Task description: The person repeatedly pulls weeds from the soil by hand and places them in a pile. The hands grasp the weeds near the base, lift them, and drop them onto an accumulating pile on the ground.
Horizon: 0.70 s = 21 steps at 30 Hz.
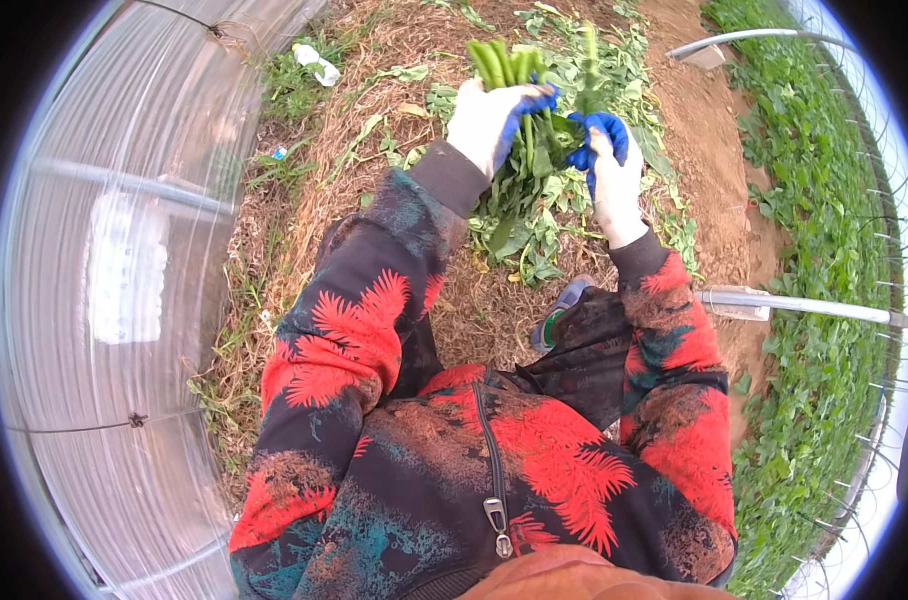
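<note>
My left hand (pixel 491 124), in a white work glove with a blue coated palm, grips a bunch of leafy green stalks (pixel 503 64). Their thick pale-green ends point away from me, and dark leaves (pixel 521 180) hang down below the fist. Close beside it on the right, my right hand (pixel 611 161) wears a matching glove. Its fingers are closed on a single green stalk (pixel 589 67), which stands up from them and is blurred. Cut or stripped leaves (pixel 529 255) lie scattered on the ground beneath both hands.
Dry straw (pixel 326 210) covers the ground. Plastic sheeting (pixel 124 262) walls the left side, with a plastic bottle (pixel 317 65) near it. On the right are a bare soil path (pixel 705 150), metal pipes (pixel 799 302) and a dense row of green plants (pixel 821 225).
</note>
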Each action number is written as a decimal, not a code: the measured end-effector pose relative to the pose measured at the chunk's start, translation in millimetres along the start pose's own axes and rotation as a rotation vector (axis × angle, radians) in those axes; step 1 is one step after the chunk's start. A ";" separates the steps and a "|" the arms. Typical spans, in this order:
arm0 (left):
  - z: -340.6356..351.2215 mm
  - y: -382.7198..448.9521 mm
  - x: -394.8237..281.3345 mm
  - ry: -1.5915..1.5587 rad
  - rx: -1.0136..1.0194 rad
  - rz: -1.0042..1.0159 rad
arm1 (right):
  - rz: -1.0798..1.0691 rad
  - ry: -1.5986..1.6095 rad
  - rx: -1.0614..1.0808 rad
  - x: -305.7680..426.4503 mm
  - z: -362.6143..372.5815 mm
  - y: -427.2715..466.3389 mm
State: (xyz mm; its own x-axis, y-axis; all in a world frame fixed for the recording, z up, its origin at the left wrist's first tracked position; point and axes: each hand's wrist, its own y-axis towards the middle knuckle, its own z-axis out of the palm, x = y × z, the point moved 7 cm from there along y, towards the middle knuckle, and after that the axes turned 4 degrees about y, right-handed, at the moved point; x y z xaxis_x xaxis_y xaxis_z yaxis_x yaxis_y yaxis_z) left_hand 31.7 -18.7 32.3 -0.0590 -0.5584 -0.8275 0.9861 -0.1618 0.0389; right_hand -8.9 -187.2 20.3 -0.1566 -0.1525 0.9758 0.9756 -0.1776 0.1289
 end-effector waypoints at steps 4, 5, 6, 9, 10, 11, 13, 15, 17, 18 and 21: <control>-8.7 10.9 4.1 -0.063 0.106 -0.090 | -0.094 -0.239 0.106 12.7 -0.3 3.9; -10.4 13.8 10.8 -0.121 0.111 -0.128 | -0.206 -0.430 0.178 16.2 4.5 1.8; -7.4 8.8 7.8 -0.101 0.105 -0.150 | -0.121 -0.421 0.209 19.0 14.7 -5.8; 1.6 6.9 9.9 -0.125 0.200 -0.126 | -0.216 -0.619 0.249 10.0 18.7 -4.1; 9.7 6.8 8.7 -0.128 0.315 -0.114 | -0.223 -0.592 0.223 10.5 21.0 -4.3; 9.7 9.1 8.4 -0.075 0.342 -0.069 | -0.252 -0.632 0.235 15.8 23.5 -6.1; 14.2 9.0 4.4 0.109 0.338 -0.039 | -0.268 -0.677 0.251 15.7 27.2 -8.8; 10.0 8.8 -3.3 0.131 0.271 0.068 | -0.328 -0.829 0.286 3.9 31.3 -7.1; -30.9 36.9 -1.6 0.317 0.009 0.233 | -0.138 -0.518 0.320 -6.4 37.8 -2.5; -36.9 38.8 -8.3 0.312 -0.121 0.270 | -0.043 -0.430 0.292 -13.3 28.4 5.0; -61.4 23.5 -72.2 0.342 -0.450 0.469 | -0.037 -0.875 0.366 -49.8 13.9 37.4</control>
State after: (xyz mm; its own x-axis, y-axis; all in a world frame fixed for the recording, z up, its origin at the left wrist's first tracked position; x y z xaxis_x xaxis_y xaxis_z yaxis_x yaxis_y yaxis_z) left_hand 68.6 67.8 58.5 0.3641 -0.1898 -0.9118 0.8687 0.4222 0.2590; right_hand 37.6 -172.7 -21.0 -0.1620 0.6566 0.7366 0.9833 0.1702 0.0646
